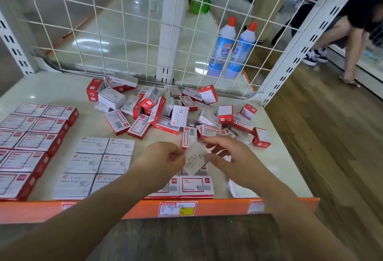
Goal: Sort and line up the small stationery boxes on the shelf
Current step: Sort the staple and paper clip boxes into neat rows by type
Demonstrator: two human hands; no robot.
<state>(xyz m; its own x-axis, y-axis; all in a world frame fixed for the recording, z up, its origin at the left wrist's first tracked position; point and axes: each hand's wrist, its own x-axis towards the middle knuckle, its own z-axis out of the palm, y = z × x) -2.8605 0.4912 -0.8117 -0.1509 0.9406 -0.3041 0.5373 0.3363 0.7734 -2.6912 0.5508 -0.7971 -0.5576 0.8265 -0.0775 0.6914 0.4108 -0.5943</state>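
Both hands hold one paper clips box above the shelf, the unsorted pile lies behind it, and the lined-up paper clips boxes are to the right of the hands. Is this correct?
Not quite. In the head view the lined-up paper clips boxes lie to the left of the hands, not the right. The rest holds: the left hand and right hand hold one box above the shelf, with the pile behind.

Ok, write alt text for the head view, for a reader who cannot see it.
Both hands, left hand and right hand, hold a white paper clips box above the shelf. Sorted rows of boxes lie left; a jumbled pile sits behind.
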